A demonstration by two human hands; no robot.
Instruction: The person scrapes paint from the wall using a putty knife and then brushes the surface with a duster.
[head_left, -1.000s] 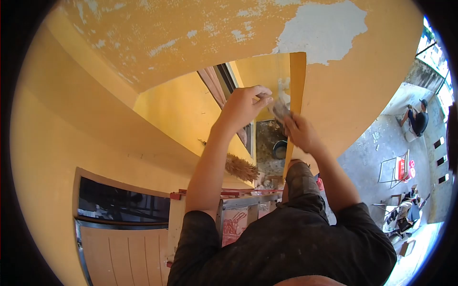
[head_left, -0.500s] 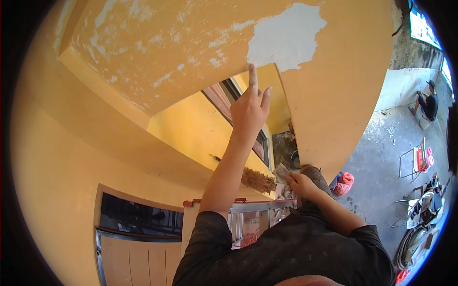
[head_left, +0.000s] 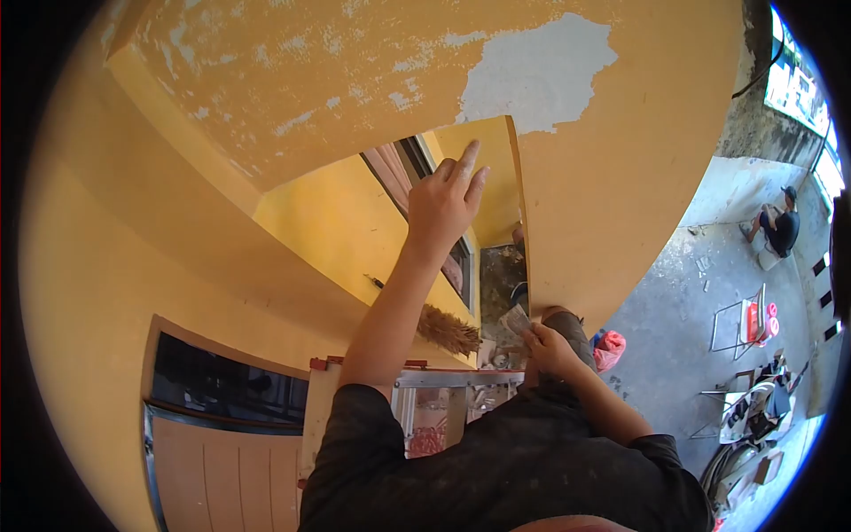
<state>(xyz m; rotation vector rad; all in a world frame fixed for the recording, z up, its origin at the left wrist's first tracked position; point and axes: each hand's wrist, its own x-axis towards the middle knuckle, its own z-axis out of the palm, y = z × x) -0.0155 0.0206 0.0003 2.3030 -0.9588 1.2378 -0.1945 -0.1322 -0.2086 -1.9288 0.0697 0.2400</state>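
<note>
My left hand is raised below the peeled white patch on the orange wall. Its index finger and thumb are stretched apart, the other fingers are partly bent, and it holds nothing. Lower down, my right hand grips a flat, greyish scraper near my leg, its blade pointing up and left. A brown bristly brush head lies on the ledge beside my left forearm. Farther left on that ledge is a small, thin dark-handled tool.
A metal ladder stands in front of my body. Below right are a red plastic bag, a folding chair and a cluttered pile of gear. Another person sits by the far wall.
My left fingertip has come away from the lower edge of the white patch and dropped slightly. The right hand still holds the scraper. The whole view has shifted a little.
</note>
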